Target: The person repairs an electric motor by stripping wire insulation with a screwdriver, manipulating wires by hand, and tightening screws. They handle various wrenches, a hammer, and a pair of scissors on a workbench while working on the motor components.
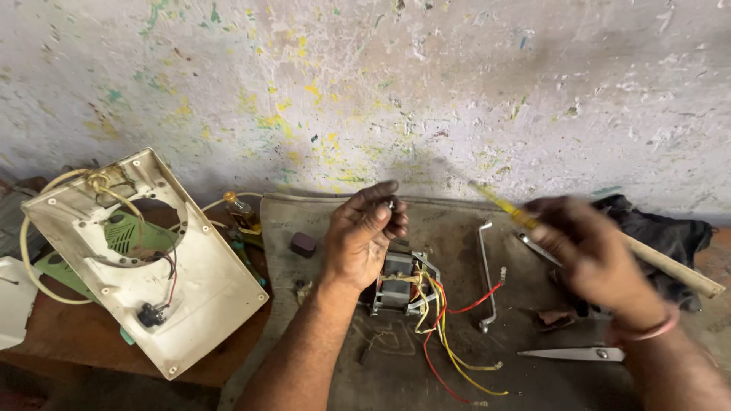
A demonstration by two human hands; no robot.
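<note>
Already the cream casing lies opened at left; the motor sits bare at centre. Left hand pinches 1 small part; the blurred right hand is closed around a screwdriver. Wires remain loose.

Stained, paint-flecked whitewashed wall behind workbench

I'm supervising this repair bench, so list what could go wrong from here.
The left hand pinches a small metal part above the grey electric motor; dropped, it might vanish among the loose red and yellow wires. The right hand is blurred with a yellow-handled screwdriver, whose tip could jab the other hand. The cream plastic housing overhangs the wooden board's edge and may tip.
</note>
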